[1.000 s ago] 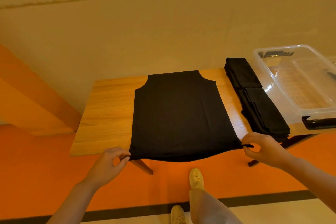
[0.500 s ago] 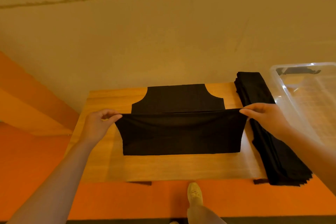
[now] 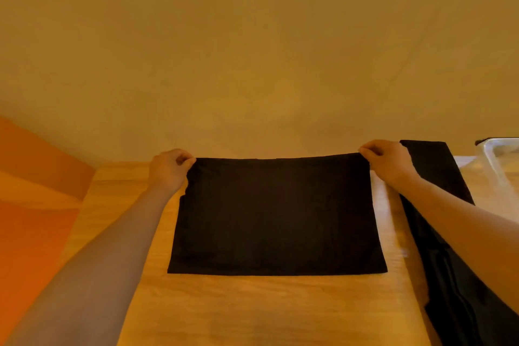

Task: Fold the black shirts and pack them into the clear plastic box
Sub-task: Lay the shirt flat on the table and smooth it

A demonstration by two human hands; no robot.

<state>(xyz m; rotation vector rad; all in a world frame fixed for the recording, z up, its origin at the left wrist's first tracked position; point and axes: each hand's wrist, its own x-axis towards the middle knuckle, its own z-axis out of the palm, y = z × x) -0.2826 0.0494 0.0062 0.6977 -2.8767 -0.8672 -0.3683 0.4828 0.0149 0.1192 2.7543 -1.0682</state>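
A black shirt (image 3: 276, 216) lies on the wooden table (image 3: 252, 309), folded over on itself into a flat rectangle. Its near edge runs straight and parallel to the near side of the table; its far edge sits at the far side of the table, against the wall (image 3: 252, 64).

The left hand (image 3: 168, 170) is at the far left corner of the shirt. Its fingers are curled and the fingertips pinch the cloth at that corner. The right hand (image 3: 389, 161) is at the far right corner of the shirt, fingers likewise curled, thumb and fingertips pinching the cloth there. Both forearms reach across the table, one along each side of the shirt. Between the two hands the far edge of the shirt is drawn taut in a nearly straight line. Whether that edge rests on the table or is held slightly above it cannot be told.

To the right of the shirt, apart from it by a strip of bare table, lies a stack of folded black shirts (image 3: 449, 261), long and narrow, running from the far side of the table to the near side. The right forearm crosses above it.

Further right of the shirt, beyond the stack, the corner of the clear plastic box (image 3: 500, 154) shows at the frame edge. Its contents cannot be told.

An orange floor (image 3: 33, 205) shows to the left of the table.
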